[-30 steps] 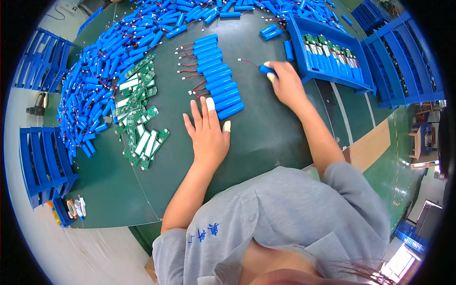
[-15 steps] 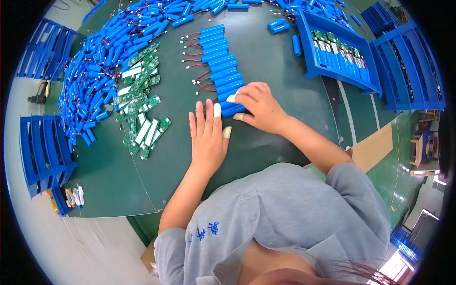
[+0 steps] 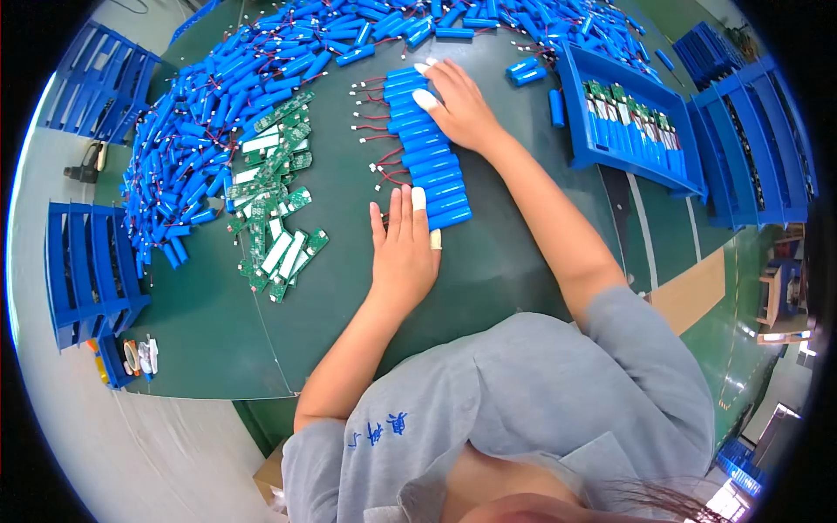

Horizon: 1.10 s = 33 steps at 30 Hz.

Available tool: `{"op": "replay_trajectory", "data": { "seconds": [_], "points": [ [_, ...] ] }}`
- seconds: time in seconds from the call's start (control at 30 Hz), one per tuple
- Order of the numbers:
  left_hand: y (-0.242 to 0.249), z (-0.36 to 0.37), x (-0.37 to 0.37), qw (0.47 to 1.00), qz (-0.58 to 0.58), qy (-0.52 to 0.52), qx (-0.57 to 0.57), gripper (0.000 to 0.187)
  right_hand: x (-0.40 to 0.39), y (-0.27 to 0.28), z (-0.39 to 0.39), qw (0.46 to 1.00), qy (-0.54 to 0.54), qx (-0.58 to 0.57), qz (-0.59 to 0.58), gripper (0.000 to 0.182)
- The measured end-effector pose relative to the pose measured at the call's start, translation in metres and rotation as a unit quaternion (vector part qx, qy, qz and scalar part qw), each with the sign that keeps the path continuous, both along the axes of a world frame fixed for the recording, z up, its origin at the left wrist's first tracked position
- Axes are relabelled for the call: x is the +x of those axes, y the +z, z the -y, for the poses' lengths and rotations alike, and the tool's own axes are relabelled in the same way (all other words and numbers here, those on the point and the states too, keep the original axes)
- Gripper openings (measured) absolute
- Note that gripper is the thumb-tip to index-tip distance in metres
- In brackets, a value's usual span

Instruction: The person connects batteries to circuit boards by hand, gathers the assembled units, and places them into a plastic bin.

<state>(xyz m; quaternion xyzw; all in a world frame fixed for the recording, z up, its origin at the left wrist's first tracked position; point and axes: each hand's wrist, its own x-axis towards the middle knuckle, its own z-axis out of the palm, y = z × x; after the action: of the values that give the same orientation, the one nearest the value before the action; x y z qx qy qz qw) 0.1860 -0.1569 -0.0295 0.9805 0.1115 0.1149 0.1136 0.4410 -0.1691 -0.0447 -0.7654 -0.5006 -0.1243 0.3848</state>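
A row of several blue cylindrical cells (image 3: pixel 429 155) lies side by side on the green table, their red wires and white plugs pointing left. My left hand (image 3: pixel 405 248) rests flat at the row's near end, fingers stretched out, its fingertips touching the lower left side of the cells. At the far end, my right hand (image 3: pixel 464 109) lies against the right side of the row with thumb and fingers apart, its fingertips on the top cells. Pale finger cots cover some fingertips of both hands. A pile of green circuit boards (image 3: pixel 277 209) lies left of the row.
A large heap of loose blue cells (image 3: pixel 196 131) curves along the left and far side of the table (image 3: pixel 349 340). At the right stands a blue tray (image 3: pixel 641 166) holding cells with boards. Blue racks (image 3: pixel 91 270) stand at both sides. Small tools lie at the lower left.
My right hand has moved from the row's near end to its far end. The head view has shifted slightly. My left hand stays by the near end, its thumb now closer to the cells.
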Motion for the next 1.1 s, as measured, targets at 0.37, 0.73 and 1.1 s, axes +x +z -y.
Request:
{"op": "replay_trajectory", "data": {
  "seconds": [0.37, 0.73, 1.1],
  "points": [
    [-0.007, -0.010, 0.029, 0.999, 0.041, 0.022, 0.005, 0.065, 0.053, -0.021, -0.085, 0.993, 0.086, -0.062, 0.041, 0.036],
    [0.062, -0.103, 0.036, 0.988, 0.073, 0.133, -0.013, 0.044, 0.053, -0.005, -0.055, 0.983, 0.015, 0.158, -0.090, 0.030],
    [0.040, -0.187, 0.044, 0.978, 0.154, 0.086, 0.114, 0.031, -0.097, 0.030, 0.055, 0.983, 0.169, -0.050, 0.058, 0.017]
  ]
}}
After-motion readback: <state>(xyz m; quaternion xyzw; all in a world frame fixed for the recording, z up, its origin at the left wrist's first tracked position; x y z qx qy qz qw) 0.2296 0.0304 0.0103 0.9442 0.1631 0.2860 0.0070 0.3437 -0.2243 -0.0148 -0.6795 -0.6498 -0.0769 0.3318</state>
